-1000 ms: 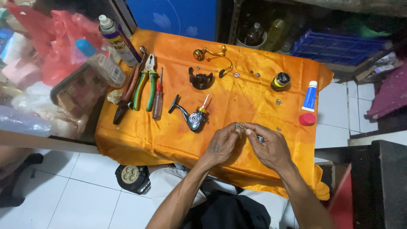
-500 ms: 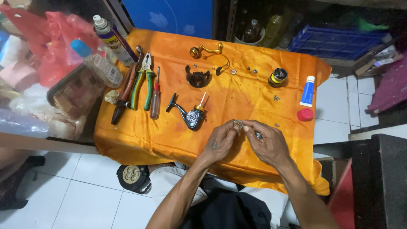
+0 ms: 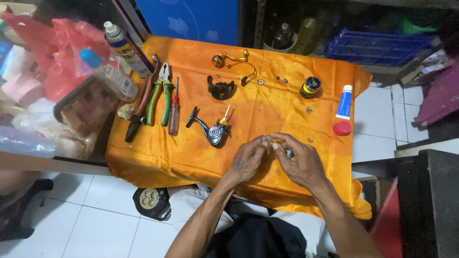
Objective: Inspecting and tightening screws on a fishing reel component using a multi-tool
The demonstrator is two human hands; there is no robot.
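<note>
My left hand and my right hand meet over the near edge of an orange cloth, pinching a small metal reel part between their fingertips. Just left of my hands lies a dark fishing reel body with a short shaft sticking up. Farther back lie a black rotor piece, a gold handle, a wire bail arm and several tiny screws and washers.
Pliers, a red screwdriver and another dark tool lie at the cloth's left. A spray can and clear bottle stand left. A black-yellow spool, white-blue tube and red cap sit right. White tiled floor below.
My hands stay together over the same spot, with the fingers shifting slightly on the small part. The view has drifted a little; nothing on the cloth has moved.
</note>
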